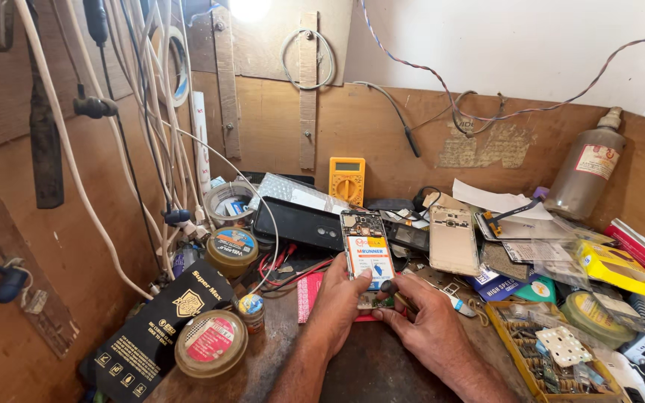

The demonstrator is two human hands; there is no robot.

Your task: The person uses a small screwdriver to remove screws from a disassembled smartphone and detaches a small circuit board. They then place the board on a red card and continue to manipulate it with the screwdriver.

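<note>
Left: black box [160,328], round tins [211,343], tape roll [230,201] near the wall. Centre: left hand [340,298] gripping opened phone [366,257] at its lower edge, thumb on the battery; right hand [428,326] pinching a screwdriver [391,288] against the phone's bottom end. Right: gold cover [453,239], brown bottle [585,172], yellow tray [550,351].

Opened phone [366,254], back cover off, lying lengthwise near-to-far at the centre of the bench. A white, blue and orange battery fills its middle; bare circuit board shows at the far end. Its near end, partly hidden, sits over a red mat [310,295].
</note>
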